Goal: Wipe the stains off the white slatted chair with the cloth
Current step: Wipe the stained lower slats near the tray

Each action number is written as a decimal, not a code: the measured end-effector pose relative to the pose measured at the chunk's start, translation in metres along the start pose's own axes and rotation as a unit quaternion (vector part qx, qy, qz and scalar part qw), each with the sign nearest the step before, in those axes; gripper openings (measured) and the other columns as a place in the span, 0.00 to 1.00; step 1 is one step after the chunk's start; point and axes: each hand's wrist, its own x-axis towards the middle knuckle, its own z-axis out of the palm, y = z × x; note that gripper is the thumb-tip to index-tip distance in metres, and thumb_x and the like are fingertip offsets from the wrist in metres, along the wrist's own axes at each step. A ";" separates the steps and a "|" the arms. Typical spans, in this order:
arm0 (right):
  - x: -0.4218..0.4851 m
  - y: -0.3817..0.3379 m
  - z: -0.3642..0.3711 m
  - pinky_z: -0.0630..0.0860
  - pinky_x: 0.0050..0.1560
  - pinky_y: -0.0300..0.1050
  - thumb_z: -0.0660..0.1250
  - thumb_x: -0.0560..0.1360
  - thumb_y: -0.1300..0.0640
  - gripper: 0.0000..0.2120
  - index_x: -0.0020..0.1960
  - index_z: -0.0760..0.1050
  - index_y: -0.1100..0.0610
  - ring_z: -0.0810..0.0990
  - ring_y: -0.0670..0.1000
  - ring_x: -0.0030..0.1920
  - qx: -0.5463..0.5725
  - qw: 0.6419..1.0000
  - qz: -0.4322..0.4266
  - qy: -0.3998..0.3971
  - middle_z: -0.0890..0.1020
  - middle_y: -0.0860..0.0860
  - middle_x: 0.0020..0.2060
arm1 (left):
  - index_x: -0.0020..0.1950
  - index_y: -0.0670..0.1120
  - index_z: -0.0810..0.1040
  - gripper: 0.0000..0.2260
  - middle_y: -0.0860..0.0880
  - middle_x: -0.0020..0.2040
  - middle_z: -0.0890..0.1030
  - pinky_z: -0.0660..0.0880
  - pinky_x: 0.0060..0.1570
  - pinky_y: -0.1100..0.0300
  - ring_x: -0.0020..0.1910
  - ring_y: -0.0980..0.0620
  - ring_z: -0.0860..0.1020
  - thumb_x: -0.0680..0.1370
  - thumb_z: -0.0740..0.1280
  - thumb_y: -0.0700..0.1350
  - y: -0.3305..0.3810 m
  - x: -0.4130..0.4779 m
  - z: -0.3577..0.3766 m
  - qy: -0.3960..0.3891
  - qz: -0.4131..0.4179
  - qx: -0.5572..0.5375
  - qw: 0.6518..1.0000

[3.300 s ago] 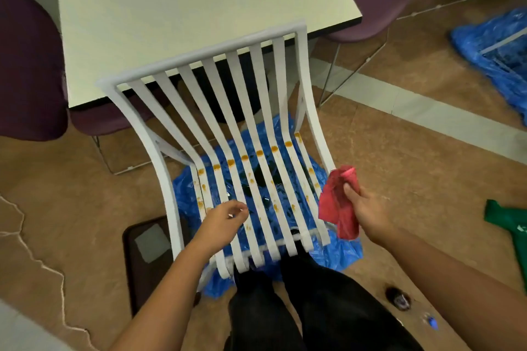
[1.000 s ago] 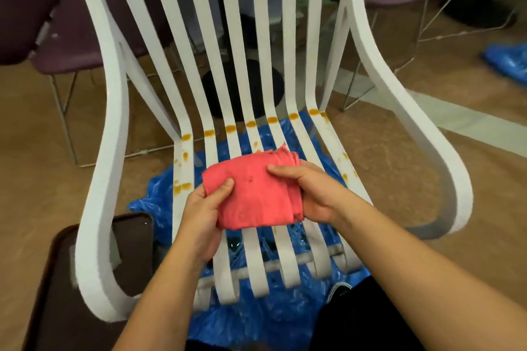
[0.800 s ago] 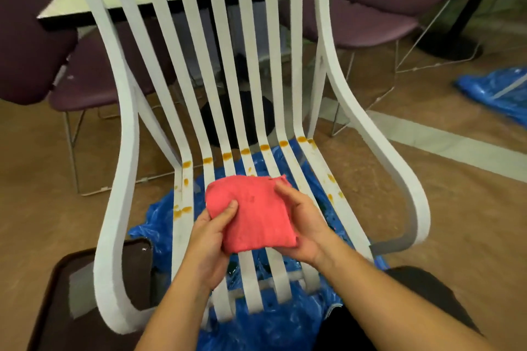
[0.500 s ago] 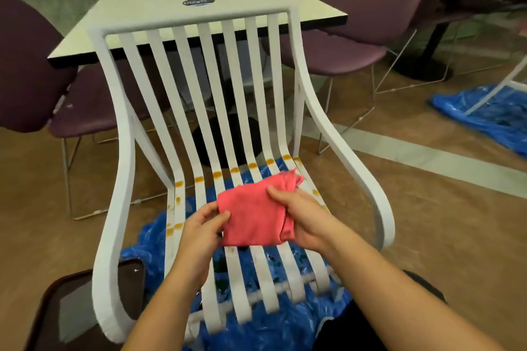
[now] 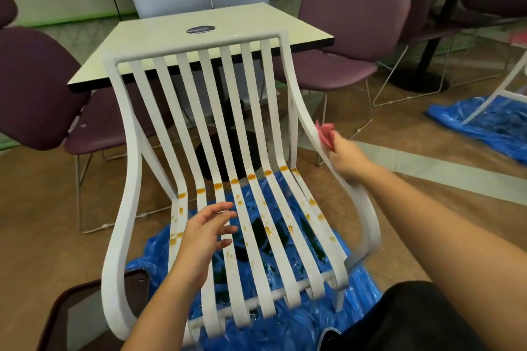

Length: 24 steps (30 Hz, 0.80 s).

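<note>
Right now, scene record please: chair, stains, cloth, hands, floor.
chair: white, slatted, upright
stains: orange, across the seat bend and down the slats, not yet wiped
cloth: red, bunched, at the right armrest
right hand: grips cloth
left hand: empty, fingers spread over the seat slats
sheet: blue, on floor under chair

Left forearm (image 5: 162,291), right forearm (image 5: 427,222) bare; black trousers (image 5: 413,319); black shoe (image 5: 332,336), white edge.
</note>
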 end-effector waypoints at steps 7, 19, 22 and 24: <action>-0.037 0.018 0.025 0.81 0.56 0.53 0.60 0.82 0.55 0.36 0.82 0.41 0.44 0.76 0.58 0.63 -0.198 0.980 -0.021 -0.024 0.43 0.50 0.82 | 0.56 0.50 0.84 0.07 0.48 0.51 0.86 0.79 0.47 0.50 0.48 0.44 0.83 0.81 0.67 0.42 -0.005 0.001 -0.011 0.009 0.024 0.053 0.998; -0.051 0.021 0.025 0.80 0.51 0.52 0.58 0.83 0.53 0.33 0.82 0.44 0.46 0.79 0.59 0.58 -0.267 0.963 -0.043 0.009 0.46 0.52 0.82 | 0.55 0.52 0.83 0.07 0.51 0.49 0.85 0.77 0.41 0.59 0.45 0.49 0.83 0.82 0.66 0.44 -0.020 -0.014 -0.012 -0.026 0.022 0.182 0.983; -0.025 0.007 0.020 0.81 0.57 0.56 0.60 0.82 0.58 0.36 0.82 0.44 0.49 0.78 0.62 0.61 -0.253 0.966 -0.045 -0.017 0.44 0.54 0.82 | 0.55 0.52 0.83 0.07 0.51 0.50 0.85 0.77 0.42 0.60 0.44 0.52 0.83 0.83 0.65 0.45 -0.018 -0.020 -0.008 -0.047 0.008 0.206 0.977; -0.023 0.002 0.018 0.80 0.57 0.56 0.61 0.82 0.61 0.37 0.82 0.44 0.51 0.78 0.62 0.61 -0.248 0.967 -0.047 -0.021 0.44 0.55 0.82 | 0.55 0.52 0.83 0.07 0.51 0.50 0.85 0.77 0.40 0.62 0.44 0.52 0.83 0.83 0.65 0.45 -0.015 -0.024 -0.007 -0.045 0.008 0.210 0.977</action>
